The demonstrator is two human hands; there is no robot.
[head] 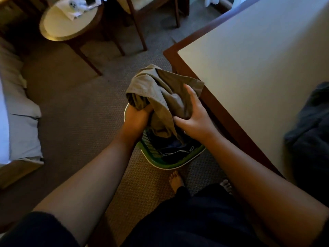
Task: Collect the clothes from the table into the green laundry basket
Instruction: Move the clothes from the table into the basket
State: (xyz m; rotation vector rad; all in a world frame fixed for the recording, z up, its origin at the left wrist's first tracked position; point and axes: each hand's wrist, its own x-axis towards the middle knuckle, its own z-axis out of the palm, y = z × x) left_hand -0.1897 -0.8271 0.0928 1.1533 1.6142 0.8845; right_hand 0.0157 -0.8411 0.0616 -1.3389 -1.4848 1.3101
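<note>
left hand [138,120]: arm stretched forward, fingers curled shut (knuckles up) | right hand [195,114]: arm stretched forward, fingers spread and clamped | both forearms bare, converging

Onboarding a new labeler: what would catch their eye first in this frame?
Dead centre, the left hand and right hand grip a bunched olive garment right over the green laundry basket on the carpet, which already holds dark clothes. At the right edge, a dark garment lies on the pale table. A small round side table stands at upper left.
</note>
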